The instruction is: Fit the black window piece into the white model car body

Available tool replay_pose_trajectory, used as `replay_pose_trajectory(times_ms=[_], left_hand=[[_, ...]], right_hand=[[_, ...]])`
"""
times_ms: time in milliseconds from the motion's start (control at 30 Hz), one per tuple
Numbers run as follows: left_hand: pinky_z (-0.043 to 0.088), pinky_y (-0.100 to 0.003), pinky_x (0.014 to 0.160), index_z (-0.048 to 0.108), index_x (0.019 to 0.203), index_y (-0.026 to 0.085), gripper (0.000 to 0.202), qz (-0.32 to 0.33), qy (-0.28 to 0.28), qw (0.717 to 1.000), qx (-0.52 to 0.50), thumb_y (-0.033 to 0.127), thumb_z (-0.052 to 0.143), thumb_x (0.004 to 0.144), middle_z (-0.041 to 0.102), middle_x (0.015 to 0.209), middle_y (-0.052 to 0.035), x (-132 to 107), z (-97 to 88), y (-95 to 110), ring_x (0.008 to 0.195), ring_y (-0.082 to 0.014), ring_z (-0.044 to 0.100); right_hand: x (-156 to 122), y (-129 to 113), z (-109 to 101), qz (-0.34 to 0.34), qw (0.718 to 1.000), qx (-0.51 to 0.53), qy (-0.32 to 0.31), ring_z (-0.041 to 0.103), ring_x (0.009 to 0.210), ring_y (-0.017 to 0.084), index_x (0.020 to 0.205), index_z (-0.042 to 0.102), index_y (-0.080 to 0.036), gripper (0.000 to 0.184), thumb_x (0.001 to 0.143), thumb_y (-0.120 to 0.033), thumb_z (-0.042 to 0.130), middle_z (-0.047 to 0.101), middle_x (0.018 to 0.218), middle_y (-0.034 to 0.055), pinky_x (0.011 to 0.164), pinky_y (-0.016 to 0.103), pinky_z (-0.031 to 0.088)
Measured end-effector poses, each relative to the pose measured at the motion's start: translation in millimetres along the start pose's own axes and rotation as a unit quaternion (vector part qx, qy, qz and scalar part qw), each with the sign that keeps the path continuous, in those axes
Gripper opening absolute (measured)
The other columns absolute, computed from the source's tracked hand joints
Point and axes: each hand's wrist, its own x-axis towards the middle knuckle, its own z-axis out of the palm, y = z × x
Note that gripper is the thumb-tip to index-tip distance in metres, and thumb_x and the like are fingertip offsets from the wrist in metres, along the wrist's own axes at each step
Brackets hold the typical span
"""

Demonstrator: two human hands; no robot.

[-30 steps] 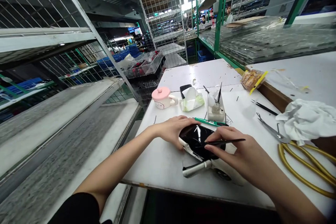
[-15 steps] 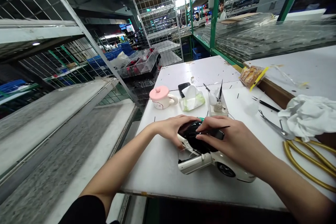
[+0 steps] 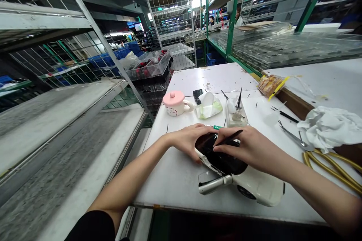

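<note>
A white model car (image 3: 264,186) with a glossy black roof (image 3: 226,158) rests on the white worktable, one door (image 3: 213,185) swung out towards me. My left hand (image 3: 188,139) is curved around its left end, thumb on the near side and fingers at the far side. Over the roof, my right hand (image 3: 240,145) pinches slim black tweezers (image 3: 233,136), their upper end sticking out above the fingers. The tweezer tips are hidden by my fingertips. A green-marked object (image 3: 217,127) shows just behind the hands.
Behind the car stand a pink-lidded mug (image 3: 174,103), a tissue pack (image 3: 209,109), a phone (image 3: 198,96) and a clear tool holder (image 3: 236,116). Pliers (image 3: 294,135), a white cloth (image 3: 333,126) and a yellow hose (image 3: 330,169) lie right. A wire rack (image 3: 113,56) borders the left.
The car has turned and tilted, showing more of its white bonnet and less of its near wheel. My right hand has shifted slightly over the roof, still pinching the tweezers.
</note>
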Motion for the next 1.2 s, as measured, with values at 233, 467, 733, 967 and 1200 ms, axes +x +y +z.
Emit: replay_pose_trajectory(times_ms=[233, 467, 733, 967, 1200], left_hand=[[0.028, -0.052, 0.115, 0.04, 0.145, 0.025, 0.102, 0.001, -0.018, 0.997, 0.08, 0.041, 0.084, 0.054, 0.041, 0.151, -0.0098, 0.2, 5.2, 8.3, 0.135, -0.0394, 0.035], [0.029, -0.05, 0.114, 0.039, 0.145, 0.029, 0.1, 0.009, -0.014, 0.997, 0.081, 0.039, 0.082, 0.055, 0.042, 0.151, -0.0081, 0.0, 5.4, 8.9, 0.134, -0.0371, 0.036], [0.029, -0.046, 0.115, 0.041, 0.144, 0.023, 0.098, 0.028, -0.018, 0.999, 0.041, 0.041, 0.082, 0.057, 0.047, 0.147, -0.009, 1.7, -0.6, 7.2, 0.133, -0.0333, 0.039], [0.032, -0.046, 0.115, 0.041, 0.143, 0.024, 0.1, 0.008, -0.016, 1.0, -0.025, 0.041, 0.086, 0.055, 0.048, 0.143, -0.0086, 0.7, -4.4, -3.9, 0.133, -0.0342, 0.039], [0.04, -0.045, 0.109, 0.053, 0.126, 0.019, 0.085, 0.021, 0.003, 0.998, -0.055, 0.047, 0.087, 0.053, 0.054, 0.127, -0.0099, 0.8, -4.6, -14.7, 0.125, -0.0348, 0.047]], right_hand=[[-16.0, -0.1, 9.3, -0.002, 1.0, -0.022, -0.021, 0.061, 0.067, 0.016, 0.082, 0.065, -0.024, 0.017, 0.094, -0.033, 0.057, 0.068, 0.074, -0.0016, 0.064, 0.029, 0.042], [-30.6, 0.4, 15.2, 0.006, 0.999, -0.034, -0.022, 0.061, 0.067, 0.016, 0.085, 0.065, -0.025, 0.016, 0.095, -0.033, 0.056, 0.068, 0.074, -0.0012, 0.062, 0.029, 0.043], [-30.5, 3.6, 20.7, -0.045, 0.998, -0.035, 0.014, 0.063, 0.076, 0.017, 0.089, 0.062, -0.023, 0.011, 0.095, -0.025, 0.053, 0.07, 0.084, 0.0007, 0.068, 0.027, 0.046], [-9.6, -2.2, 7.0, -0.015, 1.0, -0.027, -0.004, 0.061, 0.069, 0.016, 0.088, 0.064, -0.024, 0.009, 0.094, -0.028, 0.057, 0.068, 0.079, -0.002, 0.065, 0.026, 0.042], [24.6, -8.2, -11.9, -0.013, 0.997, -0.016, -0.081, 0.065, 0.074, 0.016, 0.079, 0.063, -0.023, 0.01, 0.087, -0.028, 0.061, 0.072, 0.079, -0.0033, 0.064, 0.025, 0.041]])
